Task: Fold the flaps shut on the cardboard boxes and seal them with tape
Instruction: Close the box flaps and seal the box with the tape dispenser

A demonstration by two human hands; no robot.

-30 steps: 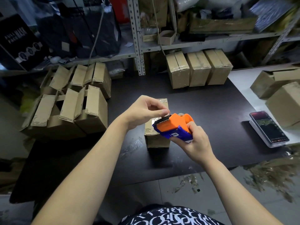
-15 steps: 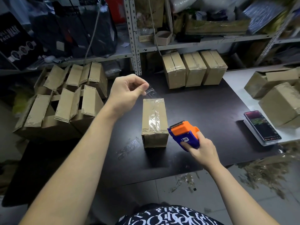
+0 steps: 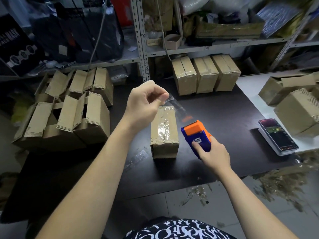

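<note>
At the left of the dark counter [image 3: 224,118] stands a group of cardboard boxes with open flaps [image 3: 69,114]. The left hand [image 3: 145,104] is raised, its fingers [image 3: 163,97] pinching the end of a clear tape strip [image 3: 176,106]. Under it the closed box [image 3: 164,131] stands mid-counter, with tape along its top. Just beside it to the right, the right hand [image 3: 214,154] grips the orange and blue tape dispenser [image 3: 196,135], fingers curled round it. A phone [image 3: 278,133] lies further right.

The left hand [image 3: 145,102] pinches the free end of a clear tape strip [image 3: 174,104] above the far end of a closed box [image 3: 164,128] on the dark surface [image 3: 224,118]. The strip runs down to an orange and blue tape dispenser [image 3: 196,137], gripped by the right hand [image 3: 214,156] just right of the box. A cluster of open-flapped boxes [image 3: 69,114] sits at the left, and three taped boxes [image 3: 205,73] line the back.
</note>
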